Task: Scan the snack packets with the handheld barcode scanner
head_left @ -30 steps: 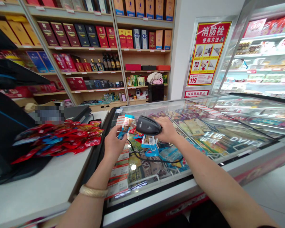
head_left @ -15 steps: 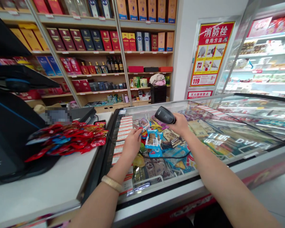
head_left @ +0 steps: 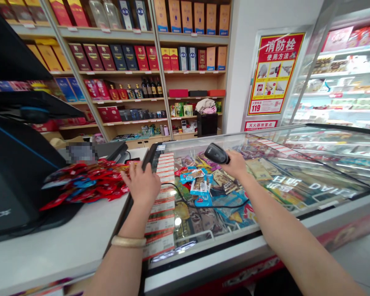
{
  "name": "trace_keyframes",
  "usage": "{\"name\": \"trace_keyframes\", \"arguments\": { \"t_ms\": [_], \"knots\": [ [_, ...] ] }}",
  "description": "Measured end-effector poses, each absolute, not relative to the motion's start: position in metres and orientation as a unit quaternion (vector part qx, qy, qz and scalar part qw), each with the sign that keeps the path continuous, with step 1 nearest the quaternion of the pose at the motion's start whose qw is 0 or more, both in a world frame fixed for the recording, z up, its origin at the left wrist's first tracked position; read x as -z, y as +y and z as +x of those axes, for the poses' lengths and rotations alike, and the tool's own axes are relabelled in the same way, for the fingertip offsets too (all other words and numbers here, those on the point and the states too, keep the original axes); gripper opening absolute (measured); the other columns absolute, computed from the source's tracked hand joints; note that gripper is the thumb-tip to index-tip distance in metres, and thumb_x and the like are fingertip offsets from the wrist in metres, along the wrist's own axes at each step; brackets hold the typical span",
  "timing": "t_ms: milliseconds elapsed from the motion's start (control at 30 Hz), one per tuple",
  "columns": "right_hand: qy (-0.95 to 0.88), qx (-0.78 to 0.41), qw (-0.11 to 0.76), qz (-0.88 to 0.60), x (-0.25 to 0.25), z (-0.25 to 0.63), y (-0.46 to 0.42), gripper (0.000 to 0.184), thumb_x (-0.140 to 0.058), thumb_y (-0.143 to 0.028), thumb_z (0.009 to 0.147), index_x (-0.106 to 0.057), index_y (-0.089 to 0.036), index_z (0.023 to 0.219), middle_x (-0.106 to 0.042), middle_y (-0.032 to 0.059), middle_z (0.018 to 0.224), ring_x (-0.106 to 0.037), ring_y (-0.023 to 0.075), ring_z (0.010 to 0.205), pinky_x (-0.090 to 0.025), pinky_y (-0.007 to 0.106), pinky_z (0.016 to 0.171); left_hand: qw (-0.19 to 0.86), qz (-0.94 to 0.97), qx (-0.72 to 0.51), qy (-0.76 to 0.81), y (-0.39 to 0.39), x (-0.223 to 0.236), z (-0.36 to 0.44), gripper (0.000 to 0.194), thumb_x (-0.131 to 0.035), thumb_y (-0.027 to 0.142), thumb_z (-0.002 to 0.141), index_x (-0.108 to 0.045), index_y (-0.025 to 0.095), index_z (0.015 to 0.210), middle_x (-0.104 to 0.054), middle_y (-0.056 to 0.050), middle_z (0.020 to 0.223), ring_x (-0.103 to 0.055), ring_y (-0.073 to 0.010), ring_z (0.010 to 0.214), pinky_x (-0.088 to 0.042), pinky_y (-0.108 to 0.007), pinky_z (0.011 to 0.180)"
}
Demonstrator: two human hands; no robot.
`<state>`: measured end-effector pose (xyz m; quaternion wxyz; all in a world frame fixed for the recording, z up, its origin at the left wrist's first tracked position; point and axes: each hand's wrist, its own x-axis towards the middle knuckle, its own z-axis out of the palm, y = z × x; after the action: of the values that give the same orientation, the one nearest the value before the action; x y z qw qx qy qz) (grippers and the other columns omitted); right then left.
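Observation:
My right hand (head_left: 235,164) is wrapped round the handle of a black barcode scanner (head_left: 216,153), held above the freezer's glass top. Its black cable (head_left: 185,200) loops across the glass. My left hand (head_left: 144,183), fingers spread and holding nothing, is over the counter's edge beside a heap of red and blue snack packets (head_left: 94,181). Whether its fingertips touch the heap I cannot tell. A small group of blue and red snack packets (head_left: 200,183) lies on the glass between my hands.
The white counter (head_left: 80,242) at the left carries a black checkout terminal (head_left: 15,172). The glass-topped freezer (head_left: 209,267) stretches to the right, with price labels (head_left: 160,230) along its left side. Shelves of boxed bottles (head_left: 120,57) and a fire-hydrant poster (head_left: 276,74) stand behind.
My left hand let go of a blue snack packet onto the group on the glass, then moved left to the heap, fingers opening. The scanner moved right and away from it.

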<state>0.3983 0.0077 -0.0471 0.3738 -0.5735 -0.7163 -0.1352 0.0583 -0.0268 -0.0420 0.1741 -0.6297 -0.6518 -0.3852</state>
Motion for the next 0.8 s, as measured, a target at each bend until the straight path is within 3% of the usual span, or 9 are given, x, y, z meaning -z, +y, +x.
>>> {"name": "trace_keyframes", "arguments": {
  "t_ms": [100,200,400,500,667,800],
  "knots": [
    [-0.719,0.139,0.376,-0.567,0.05,0.398,0.01,0.027,-0.069,-0.036,0.073,-0.073,-0.017,0.092,-0.075,0.0117,0.086,-0.068,0.0292,0.083,-0.045,0.035,0.074,0.16,-0.551,0.382,-0.724,-0.022,0.04,0.029,0.047,-0.058,0.028,0.074,-0.071,0.012,0.116,-0.044,-0.026,0.153,-0.017,-0.0453,0.152,-0.004,-0.076,0.115],
    [-0.724,0.144,0.371,-0.564,0.052,0.397,0.012,0.026,-0.069,-0.035,0.073,-0.073,-0.017,0.091,-0.076,0.0119,0.086,-0.068,0.0295,0.084,-0.045,0.035,0.076,0.115,-0.519,0.365,-0.764,-0.014,0.047,0.011,0.055,-0.06,0.027,0.068,-0.07,0.012,0.12,-0.04,-0.027,0.156,-0.013,-0.0481,0.152,-0.001,-0.079,0.112],
    [-0.737,0.137,0.373,-0.547,0.054,0.394,0.012,0.024,-0.068,-0.032,0.072,-0.072,-0.018,0.092,-0.076,0.0105,0.088,-0.068,0.0284,0.086,-0.046,0.034,0.077,0.105,-0.517,0.392,-0.753,-0.01,0.051,0.007,0.077,-0.055,0.022,0.068,-0.052,0.009,0.144,-0.04,-0.026,0.156,-0.01,-0.0447,0.153,-0.001,-0.077,0.114],
    [-0.738,0.135,0.38,-0.541,0.053,0.392,0.011,0.025,-0.068,-0.035,0.073,-0.072,-0.02,0.092,-0.076,0.0097,0.087,-0.068,0.0276,0.084,-0.047,0.033,0.075,0.101,-0.523,0.39,-0.751,-0.017,0.044,0.014,0.078,-0.053,0.02,0.07,-0.046,0.006,0.147,-0.042,-0.027,0.154,-0.011,-0.0435,0.153,-0.003,-0.076,0.115],
    [-0.728,0.138,0.394,-0.544,0.051,0.39,0.009,0.024,-0.068,-0.036,0.072,-0.072,-0.02,0.091,-0.075,0.009,0.085,-0.068,0.027,0.08,-0.046,0.033,0.073,0.144,-0.551,0.446,-0.69,-0.028,0.027,0.029,0.067,-0.052,0.021,0.077,-0.049,0.009,0.143,-0.048,-0.024,0.15,-0.023,-0.0412,0.151,-0.01,-0.071,0.119],
    [-0.725,0.135,0.41,-0.537,0.046,0.389,0.006,0.023,-0.068,-0.035,0.072,-0.072,-0.019,0.089,-0.074,0.0094,0.082,-0.067,0.027,0.079,-0.045,0.033,0.072,0.109,-0.557,0.553,-0.61,-0.028,0.022,0.035,0.051,-0.06,0.034,0.081,-0.063,0.014,0.128,-0.059,-0.019,0.136,-0.054,-0.0325,0.131,-0.038,-0.049,0.117]
  ]
}}
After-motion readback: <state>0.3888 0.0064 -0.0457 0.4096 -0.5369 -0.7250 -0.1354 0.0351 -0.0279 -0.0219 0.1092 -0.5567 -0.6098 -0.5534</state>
